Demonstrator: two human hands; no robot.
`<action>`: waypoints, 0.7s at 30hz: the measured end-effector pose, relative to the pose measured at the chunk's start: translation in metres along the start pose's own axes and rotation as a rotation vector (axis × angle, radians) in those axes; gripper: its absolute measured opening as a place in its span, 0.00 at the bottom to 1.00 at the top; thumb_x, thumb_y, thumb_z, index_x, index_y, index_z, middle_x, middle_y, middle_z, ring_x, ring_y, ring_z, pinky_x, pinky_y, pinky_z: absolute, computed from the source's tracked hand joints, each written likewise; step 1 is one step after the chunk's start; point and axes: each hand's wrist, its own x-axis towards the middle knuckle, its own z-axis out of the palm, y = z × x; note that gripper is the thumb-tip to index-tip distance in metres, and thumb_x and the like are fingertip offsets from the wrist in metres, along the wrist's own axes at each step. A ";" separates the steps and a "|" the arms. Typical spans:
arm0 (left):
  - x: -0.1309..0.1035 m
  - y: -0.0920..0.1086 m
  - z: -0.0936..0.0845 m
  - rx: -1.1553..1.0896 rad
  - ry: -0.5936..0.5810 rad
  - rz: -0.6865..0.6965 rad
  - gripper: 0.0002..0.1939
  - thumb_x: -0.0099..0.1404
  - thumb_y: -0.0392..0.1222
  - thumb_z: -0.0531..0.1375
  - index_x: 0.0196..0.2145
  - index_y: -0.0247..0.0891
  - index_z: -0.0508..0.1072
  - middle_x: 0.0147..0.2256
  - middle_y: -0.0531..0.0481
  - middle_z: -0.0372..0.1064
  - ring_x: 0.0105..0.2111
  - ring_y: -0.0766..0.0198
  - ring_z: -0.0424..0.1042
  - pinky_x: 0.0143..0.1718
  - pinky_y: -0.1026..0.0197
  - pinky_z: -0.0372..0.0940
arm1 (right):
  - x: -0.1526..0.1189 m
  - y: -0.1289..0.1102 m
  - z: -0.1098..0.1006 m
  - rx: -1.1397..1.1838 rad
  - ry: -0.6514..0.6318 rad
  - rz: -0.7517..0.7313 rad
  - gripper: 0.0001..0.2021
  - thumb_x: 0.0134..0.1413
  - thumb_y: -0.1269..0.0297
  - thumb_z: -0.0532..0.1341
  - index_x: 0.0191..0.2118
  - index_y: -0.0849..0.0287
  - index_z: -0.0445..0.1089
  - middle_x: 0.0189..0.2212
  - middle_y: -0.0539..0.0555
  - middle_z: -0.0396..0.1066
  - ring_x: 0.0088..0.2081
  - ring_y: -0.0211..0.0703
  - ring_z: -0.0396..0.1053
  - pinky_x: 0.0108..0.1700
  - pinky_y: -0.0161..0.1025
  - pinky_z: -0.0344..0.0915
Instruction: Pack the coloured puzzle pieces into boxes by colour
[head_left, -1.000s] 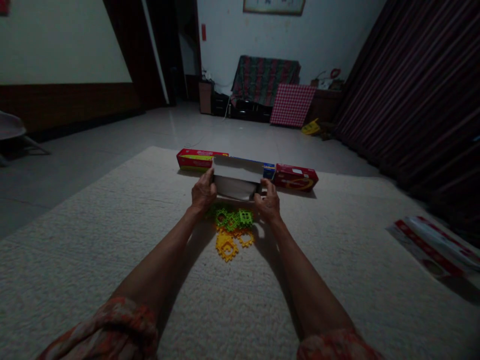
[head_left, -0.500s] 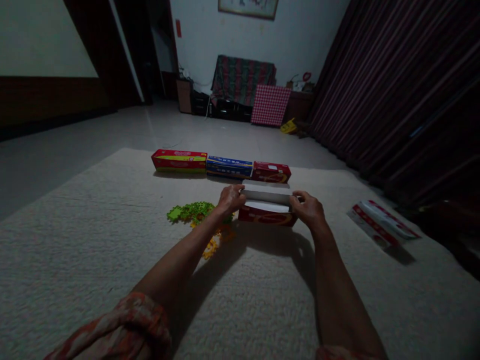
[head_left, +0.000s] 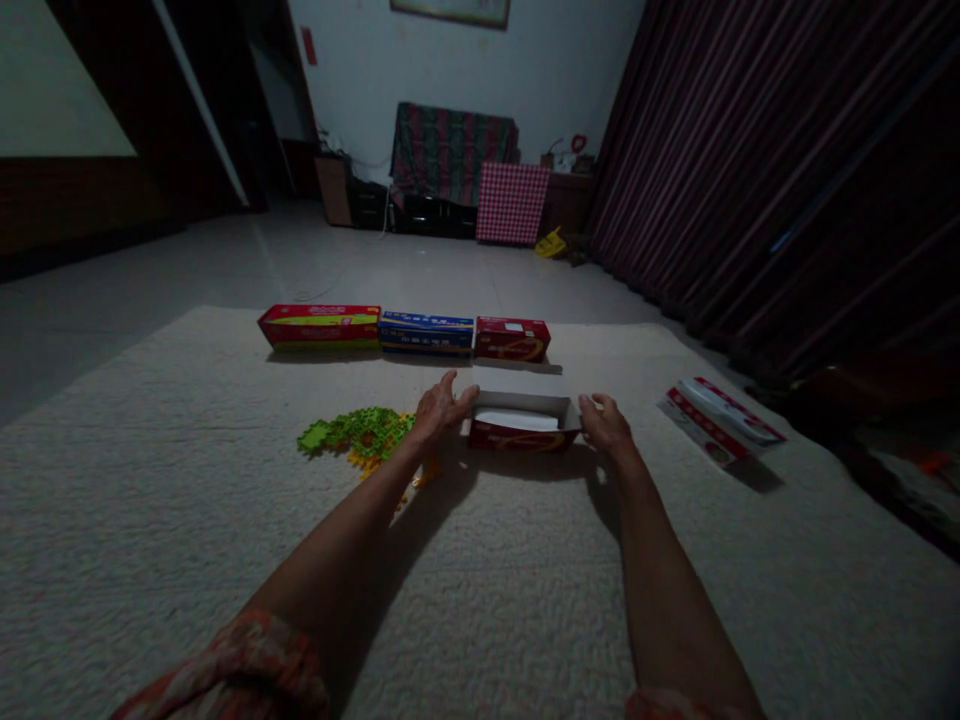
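A dark red box (head_left: 519, 438) stands on the pale mat with its lid raised at the back, showing a white inside and something white within. My left hand (head_left: 445, 405) is at the box's left end, thumb and fingers spread, the thumb by the corner. At the right end, my right hand (head_left: 606, 422) has its thumb and fingertips pinched at the side flap. Green plastic pieces (head_left: 352, 430) and yellow-orange pieces (head_left: 367, 464) lie left of the box, partly behind my left forearm.
Behind stand a red and yellow box (head_left: 322, 328), a blue box (head_left: 426, 335) and another dark red box (head_left: 512, 340) in a row. A white and red box (head_left: 721, 420) lies to the right on the mat (head_left: 187, 480).
The view has turned, so the scene sits further left. My left hand's fingers have spread off the box's left edge. The box's inside shows more widely, with the right flap tilted outward.
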 end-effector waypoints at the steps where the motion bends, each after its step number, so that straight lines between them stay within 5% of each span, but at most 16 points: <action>1: 0.001 0.000 -0.002 -0.039 0.009 -0.012 0.27 0.63 0.51 0.64 0.55 0.34 0.75 0.35 0.39 0.79 0.42 0.47 0.78 0.47 0.52 0.68 | 0.001 0.000 -0.001 0.003 0.005 0.007 0.29 0.54 0.44 0.57 0.54 0.61 0.70 0.41 0.63 0.77 0.40 0.54 0.75 0.43 0.48 0.71; 6: 0.003 0.004 -0.006 -0.156 0.024 -0.021 0.22 0.69 0.45 0.55 0.55 0.33 0.74 0.34 0.44 0.79 0.31 0.58 0.79 0.36 0.59 0.71 | -0.003 -0.008 -0.003 0.150 0.156 -0.073 0.29 0.52 0.43 0.56 0.49 0.61 0.73 0.39 0.61 0.78 0.37 0.51 0.75 0.41 0.46 0.70; 9: 0.004 0.006 -0.002 -0.267 -0.005 0.009 0.23 0.67 0.40 0.52 0.58 0.32 0.72 0.34 0.46 0.79 0.27 0.63 0.77 0.29 0.63 0.69 | -0.009 -0.014 -0.001 0.320 0.116 -0.147 0.28 0.51 0.44 0.56 0.48 0.61 0.73 0.37 0.60 0.79 0.32 0.46 0.74 0.38 0.44 0.70; 15: 0.003 0.005 0.013 -0.235 -0.035 0.145 0.22 0.54 0.34 0.63 0.48 0.38 0.79 0.33 0.49 0.78 0.31 0.61 0.75 0.40 0.59 0.71 | -0.015 -0.017 0.010 0.167 0.045 -0.316 0.24 0.42 0.53 0.62 0.45 0.60 0.74 0.38 0.60 0.77 0.34 0.48 0.73 0.44 0.49 0.72; 18: 0.007 -0.001 0.016 -0.146 0.003 0.160 0.30 0.51 0.35 0.66 0.54 0.38 0.76 0.43 0.44 0.77 0.37 0.57 0.75 0.45 0.53 0.71 | -0.013 -0.013 0.013 0.054 0.087 -0.386 0.27 0.41 0.57 0.62 0.50 0.61 0.73 0.47 0.65 0.74 0.38 0.51 0.73 0.49 0.54 0.71; 21: 0.012 -0.009 0.020 -0.239 -0.093 0.108 0.37 0.52 0.38 0.65 0.61 0.37 0.69 0.51 0.38 0.73 0.43 0.53 0.75 0.43 0.52 0.72 | -0.010 -0.009 0.016 0.093 0.018 -0.332 0.33 0.40 0.58 0.61 0.56 0.61 0.68 0.53 0.67 0.71 0.46 0.56 0.73 0.52 0.57 0.69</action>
